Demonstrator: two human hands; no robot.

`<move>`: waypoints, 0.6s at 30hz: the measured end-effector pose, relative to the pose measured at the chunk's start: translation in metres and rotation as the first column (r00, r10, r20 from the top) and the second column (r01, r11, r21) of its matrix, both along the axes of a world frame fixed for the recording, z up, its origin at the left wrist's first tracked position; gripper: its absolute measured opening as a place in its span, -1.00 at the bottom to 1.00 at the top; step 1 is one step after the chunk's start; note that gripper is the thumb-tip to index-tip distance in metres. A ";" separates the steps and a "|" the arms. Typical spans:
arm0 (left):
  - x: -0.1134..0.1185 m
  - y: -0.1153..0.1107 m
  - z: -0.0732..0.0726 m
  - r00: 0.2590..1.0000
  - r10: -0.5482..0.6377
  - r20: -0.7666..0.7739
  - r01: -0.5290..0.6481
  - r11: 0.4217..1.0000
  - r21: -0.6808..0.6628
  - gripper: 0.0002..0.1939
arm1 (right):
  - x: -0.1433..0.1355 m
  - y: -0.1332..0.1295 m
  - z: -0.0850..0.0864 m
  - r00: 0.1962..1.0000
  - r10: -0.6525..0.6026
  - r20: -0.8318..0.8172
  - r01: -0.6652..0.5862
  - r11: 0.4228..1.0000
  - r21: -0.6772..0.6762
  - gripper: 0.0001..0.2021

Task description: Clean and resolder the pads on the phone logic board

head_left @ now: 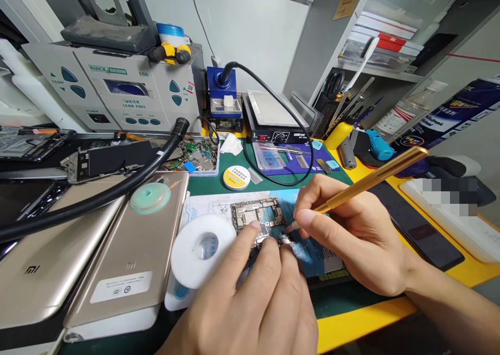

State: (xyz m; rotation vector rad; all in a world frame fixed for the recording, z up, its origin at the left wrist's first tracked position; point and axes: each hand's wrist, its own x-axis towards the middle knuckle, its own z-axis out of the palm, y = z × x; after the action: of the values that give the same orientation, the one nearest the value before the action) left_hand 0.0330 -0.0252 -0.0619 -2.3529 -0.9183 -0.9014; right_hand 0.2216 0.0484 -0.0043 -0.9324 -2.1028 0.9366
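Note:
The phone circuit board lies on a white and blue printed mat. My left hand reaches over its near side, fingertips pressing on the board and the thumb out of sight. My right hand pinches a slim gold-handled, pen-shaped tool. The tool's pale tip points down at the board's right part, close to my left fingertips; its exact kind is unclear. Beside my left hand, a white spool rests on the mat's left side.
A hot air station stands back left, its black hose crossing phone back covers. Behind the mat are a round tin, a tray of circuit boards, a soldering station and a heating plate. A dark phone lies right.

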 end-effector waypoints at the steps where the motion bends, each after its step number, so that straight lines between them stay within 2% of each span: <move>1: 0.000 0.000 0.000 1.000 -0.003 0.003 0.003 1.000 -0.016 -0.80 | 0.000 0.000 0.000 1.000 0.002 -0.001 -0.002 1.000 -0.003 -0.79; 10: -0.001 -0.004 -0.003 0.999 -0.033 0.043 0.033 0.999 -0.009 -0.85 | 0.001 -0.001 0.001 1.000 0.029 0.002 -0.029 0.999 -0.033 -0.78; 18: 0.001 -0.001 -0.003 0.999 -0.012 0.042 0.014 0.999 -0.039 -0.88 | -0.001 -0.002 0.001 1.000 0.015 0.018 -0.015 1.000 0.009 -0.79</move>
State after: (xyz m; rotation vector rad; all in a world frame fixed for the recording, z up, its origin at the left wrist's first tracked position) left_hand 0.0342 -0.0265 -0.0645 -2.3839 -0.9457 -0.9492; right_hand 0.2206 0.0465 -0.0036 -0.9250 -2.1302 0.9289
